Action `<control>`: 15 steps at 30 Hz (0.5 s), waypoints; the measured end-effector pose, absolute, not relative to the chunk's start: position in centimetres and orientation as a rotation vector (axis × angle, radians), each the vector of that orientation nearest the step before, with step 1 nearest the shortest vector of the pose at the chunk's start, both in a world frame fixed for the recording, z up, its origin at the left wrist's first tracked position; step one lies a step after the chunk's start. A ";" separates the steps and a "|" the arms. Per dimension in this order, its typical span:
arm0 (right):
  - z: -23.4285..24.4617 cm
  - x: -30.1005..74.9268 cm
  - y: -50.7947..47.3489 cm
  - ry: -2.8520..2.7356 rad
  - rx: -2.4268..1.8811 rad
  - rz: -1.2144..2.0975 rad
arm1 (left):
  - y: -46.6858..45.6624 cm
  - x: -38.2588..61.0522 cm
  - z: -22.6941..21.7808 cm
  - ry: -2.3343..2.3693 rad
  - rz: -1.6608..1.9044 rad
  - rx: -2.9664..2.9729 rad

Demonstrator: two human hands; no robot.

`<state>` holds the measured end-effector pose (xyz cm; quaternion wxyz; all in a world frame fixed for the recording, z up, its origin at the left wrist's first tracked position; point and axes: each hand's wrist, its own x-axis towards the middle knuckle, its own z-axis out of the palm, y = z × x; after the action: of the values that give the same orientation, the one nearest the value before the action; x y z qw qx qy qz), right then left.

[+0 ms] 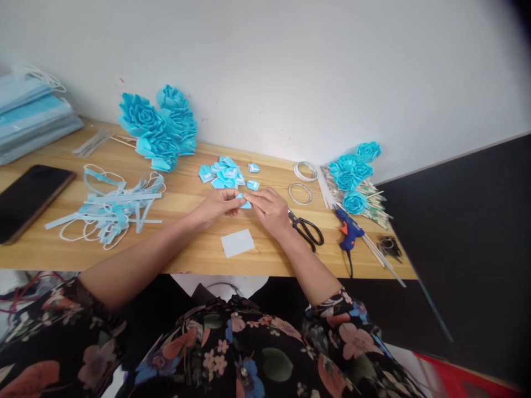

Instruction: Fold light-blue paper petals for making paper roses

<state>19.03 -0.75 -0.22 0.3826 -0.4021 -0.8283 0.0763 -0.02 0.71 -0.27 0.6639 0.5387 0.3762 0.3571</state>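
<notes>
Between my fingertips is a small blue folded piece (245, 204), pinched from both sides above the wooden table. My left hand (218, 207) is closed on its left side, thumb on top. My right hand (269, 209) is closed on it from the right, its fingers partly covering the piece. Just beyond my hands lies a pile of similar blue folded pieces (227, 172), with a couple of loose ones beside it. A whitish rectangular sheet (238, 243) lies flat on the table nearer to me.
Left stand blue flowers (166, 130), a tangle of cut mask strips (116, 210), a phone (33, 199) and stacked masks (33, 116). Right lie black-handled scissors (307, 228), tape rolls (301, 193), a blue glue gun (350, 229) with its cord, and smaller blue flowers (352, 171).
</notes>
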 end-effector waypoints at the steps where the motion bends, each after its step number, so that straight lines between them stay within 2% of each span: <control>1: -0.2 19.0 -0.8 -2.105 -1.023 0.199 | 0.7 0.0 -0.3 0.846 0.809 1.221; 5: -0.1 18.7 -1.2 -1.976 -1.040 0.358 | 0.7 -0.1 -0.1 0.835 0.840 1.244; 11: 0.3 18.7 -1.2 -1.671 -1.168 0.942 | 0.7 -0.1 0.1 0.845 0.876 1.298; 15: 0.7 18.6 -1.3 -1.654 -1.173 1.085 | 0.7 -0.1 0.2 0.881 0.876 1.361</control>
<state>18.56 -1.31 0.68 0.4087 -0.4656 -0.6564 0.4305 -0.09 0.72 0.19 0.6047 0.5882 0.3806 0.3788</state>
